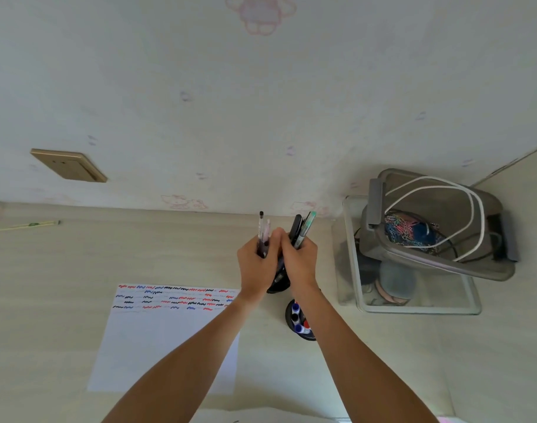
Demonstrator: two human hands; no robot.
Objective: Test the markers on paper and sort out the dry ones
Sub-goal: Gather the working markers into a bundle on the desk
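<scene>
Two bunches of pens, one per hand, raised side by side over a dark holder [278, 285] near the back of the desk [62, 264]. In the left hand [256, 264], fingers curled round a slim pair [263, 232], tips upward. In the right hand [301, 261], fingers wrapped round a thicker dark cluster [302, 228] with one teal barrel. Knuckles touching or nearly so.

Light, stiff, smooth barrels, probably prone to sliding past one another in a loose fist; best gripped mid-barrel, singly, for a clean stroke.

Just nearer, beside the right forearm, a second holder [301, 322] of capped markers, blue, black and red. To the left, flat on the desk, paper [157, 346] with rows of red, blue and black squiggles along its far edge. To the right, clear bins [413, 306] with cables.
</scene>
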